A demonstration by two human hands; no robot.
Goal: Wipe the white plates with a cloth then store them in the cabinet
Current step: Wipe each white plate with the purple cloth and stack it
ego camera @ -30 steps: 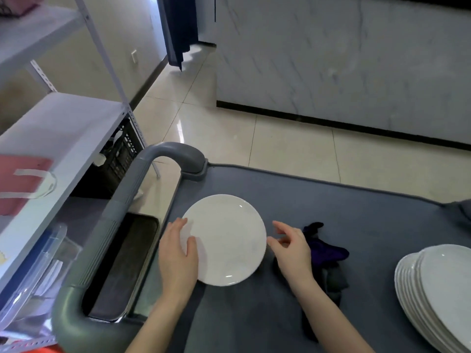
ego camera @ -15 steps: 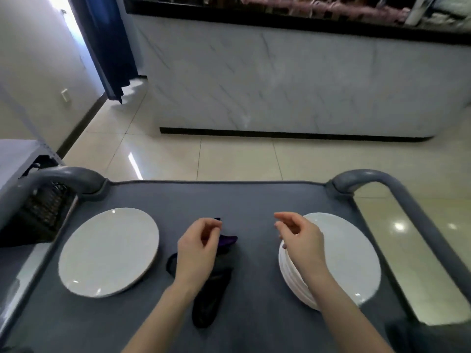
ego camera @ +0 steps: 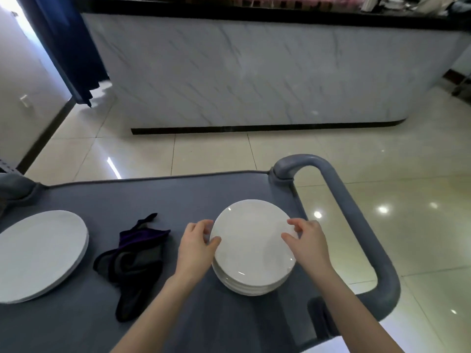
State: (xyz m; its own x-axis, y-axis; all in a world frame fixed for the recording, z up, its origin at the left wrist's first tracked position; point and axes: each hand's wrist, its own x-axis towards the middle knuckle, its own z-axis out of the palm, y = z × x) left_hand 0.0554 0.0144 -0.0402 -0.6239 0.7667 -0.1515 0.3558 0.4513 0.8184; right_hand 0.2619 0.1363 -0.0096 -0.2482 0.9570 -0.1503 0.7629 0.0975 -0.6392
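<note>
A stack of several white plates (ego camera: 251, 247) stands on the grey cart top (ego camera: 178, 200), right of centre. My left hand (ego camera: 196, 248) grips the left rim of the top plate, thumb on its upper face. My right hand (ego camera: 307, 243) pinches the right rim of the same plate. A crumpled dark purple and grey cloth (ego camera: 135, 261) lies left of my left hand, untouched. At the far left lies a small stack of white plates (ego camera: 38, 253), partly cut off by the frame edge.
The cart's grey handle (ego camera: 356, 220) loops along the right side, close to the plate stack. Shiny tiled floor (ego camera: 382, 154) lies beyond, with a white marble-look counter (ego camera: 254, 72) behind. A dark blue curtain (ego camera: 66, 47) hangs at the upper left.
My head turned right, away from the shelf. My left hand left the plate at the left and passed over the cloth. Both hands now hold the top plate of the right stack.
</note>
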